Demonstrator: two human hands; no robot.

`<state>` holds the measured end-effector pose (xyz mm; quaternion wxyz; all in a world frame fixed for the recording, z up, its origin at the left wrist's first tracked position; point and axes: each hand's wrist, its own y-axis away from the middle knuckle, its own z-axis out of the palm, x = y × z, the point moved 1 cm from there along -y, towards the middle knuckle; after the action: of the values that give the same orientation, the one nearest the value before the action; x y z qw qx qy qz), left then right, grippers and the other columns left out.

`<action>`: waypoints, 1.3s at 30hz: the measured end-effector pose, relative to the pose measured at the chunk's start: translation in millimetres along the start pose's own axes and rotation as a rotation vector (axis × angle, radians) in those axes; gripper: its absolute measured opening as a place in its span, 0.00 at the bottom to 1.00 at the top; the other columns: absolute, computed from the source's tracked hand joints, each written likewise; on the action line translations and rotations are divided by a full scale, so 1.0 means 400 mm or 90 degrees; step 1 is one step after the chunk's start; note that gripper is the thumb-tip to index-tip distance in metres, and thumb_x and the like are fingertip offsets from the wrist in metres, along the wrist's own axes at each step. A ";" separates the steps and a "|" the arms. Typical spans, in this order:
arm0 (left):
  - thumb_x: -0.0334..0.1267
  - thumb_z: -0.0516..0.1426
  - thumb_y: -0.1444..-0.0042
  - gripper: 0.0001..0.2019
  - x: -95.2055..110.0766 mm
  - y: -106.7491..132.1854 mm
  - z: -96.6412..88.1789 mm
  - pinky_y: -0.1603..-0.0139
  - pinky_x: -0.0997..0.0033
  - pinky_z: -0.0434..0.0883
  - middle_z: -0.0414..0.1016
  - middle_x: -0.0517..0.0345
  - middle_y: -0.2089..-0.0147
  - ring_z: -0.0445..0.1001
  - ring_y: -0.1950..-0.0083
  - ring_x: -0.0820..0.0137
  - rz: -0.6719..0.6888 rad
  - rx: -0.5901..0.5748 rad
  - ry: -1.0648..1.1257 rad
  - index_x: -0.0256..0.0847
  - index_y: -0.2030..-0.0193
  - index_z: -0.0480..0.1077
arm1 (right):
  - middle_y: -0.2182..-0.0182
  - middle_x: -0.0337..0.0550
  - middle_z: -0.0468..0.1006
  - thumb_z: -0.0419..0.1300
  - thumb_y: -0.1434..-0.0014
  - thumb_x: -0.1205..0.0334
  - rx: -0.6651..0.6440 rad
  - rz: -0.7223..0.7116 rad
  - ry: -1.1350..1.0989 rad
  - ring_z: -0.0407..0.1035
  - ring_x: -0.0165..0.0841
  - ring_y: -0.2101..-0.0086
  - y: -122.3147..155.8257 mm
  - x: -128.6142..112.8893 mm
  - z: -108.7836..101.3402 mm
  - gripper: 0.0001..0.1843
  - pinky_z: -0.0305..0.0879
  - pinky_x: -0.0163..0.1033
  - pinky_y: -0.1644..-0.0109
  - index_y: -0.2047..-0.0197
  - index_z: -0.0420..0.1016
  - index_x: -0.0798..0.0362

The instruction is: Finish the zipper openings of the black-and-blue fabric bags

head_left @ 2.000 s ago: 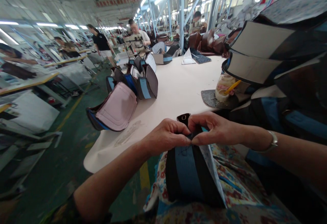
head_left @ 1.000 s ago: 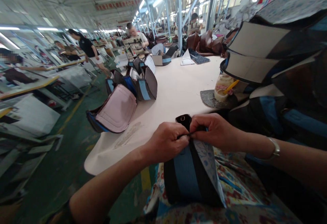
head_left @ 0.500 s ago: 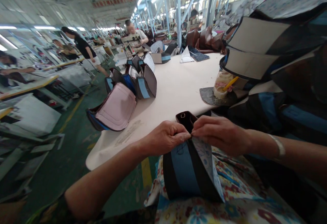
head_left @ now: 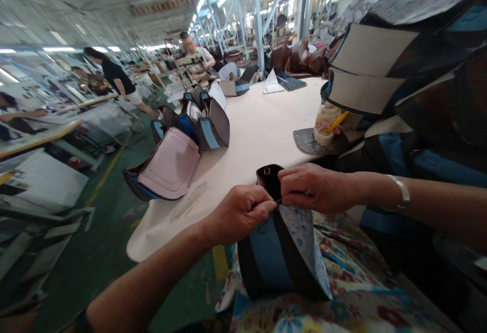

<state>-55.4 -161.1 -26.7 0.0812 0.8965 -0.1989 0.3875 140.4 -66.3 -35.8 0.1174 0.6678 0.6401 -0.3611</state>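
Note:
A dark handbag piece (head_left: 266, 259) with a wide blue stripe rests on my lap, its blue floral lining (head_left: 300, 229) folded outward on the right. My left hand (head_left: 241, 214) pinches its top edge between thumb and fingers. Just to the right, my right hand (head_left: 315, 186) is closed on the same edge, close to the left fingertips. Behind the hands, the dark inside of the bag and a small metal ring (head_left: 267, 171) show. Whatever lies between the fingertips is too small to make out.
A pale worktable (head_left: 258, 125) extends ahead, with several unfinished bags (head_left: 171, 163) on its left. A glue pot (head_left: 325, 125) with a yellow-handled tool stands on a dark board (head_left: 304, 143). Stacked bag pieces (head_left: 373, 49) rise at the right. Co-workers sit and walk farther back.
My right hand has lifted slightly and shifted left, exposing more of the floral lining. The left hand keeps its pinch on the edge. The whole view has shifted a little.

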 end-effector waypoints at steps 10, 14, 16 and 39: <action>0.51 0.43 0.31 0.26 -0.051 -0.027 -0.077 0.54 0.69 0.68 0.77 0.49 0.59 0.73 0.58 0.68 -0.027 -0.114 0.183 0.34 0.56 0.76 | 0.76 0.33 0.51 0.51 0.33 0.43 -0.082 0.225 -0.290 0.45 0.24 0.75 -0.011 0.004 0.006 0.25 0.46 0.31 0.74 0.73 0.59 0.55; 0.48 0.52 0.35 0.19 -0.059 -0.038 -0.090 0.56 0.72 0.66 0.75 0.51 0.59 0.71 0.59 0.70 0.036 -0.174 0.108 0.34 0.63 0.75 | 0.77 0.31 0.53 0.55 0.35 0.47 -0.127 0.206 -0.272 0.47 0.23 0.76 -0.026 -0.003 0.008 0.23 0.46 0.30 0.75 0.73 0.62 0.56; 0.46 0.53 0.36 0.17 -0.060 -0.042 -0.088 0.57 0.72 0.66 0.74 0.52 0.60 0.70 0.60 0.71 0.057 -0.202 0.107 0.33 0.64 0.74 | 0.78 0.31 0.55 0.57 0.36 0.49 -0.131 0.192 -0.251 0.49 0.23 0.76 -0.029 -0.003 0.009 0.21 0.48 0.30 0.75 0.72 0.65 0.57; 0.56 0.52 0.39 0.23 -0.007 -0.044 -0.011 0.76 0.74 0.51 0.56 0.66 0.76 0.52 0.76 0.76 -0.150 -0.140 0.196 0.38 0.74 0.63 | 0.68 0.41 0.71 0.58 0.35 0.53 -0.093 0.131 -0.254 0.64 0.28 0.66 0.004 0.064 -0.033 0.18 0.61 0.33 0.60 0.64 0.76 0.61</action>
<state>-52.6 -143.0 -25.6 0.2527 0.8296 -0.1195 0.4833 144.2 -38.6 -42.9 0.3261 0.6347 0.5571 -0.4249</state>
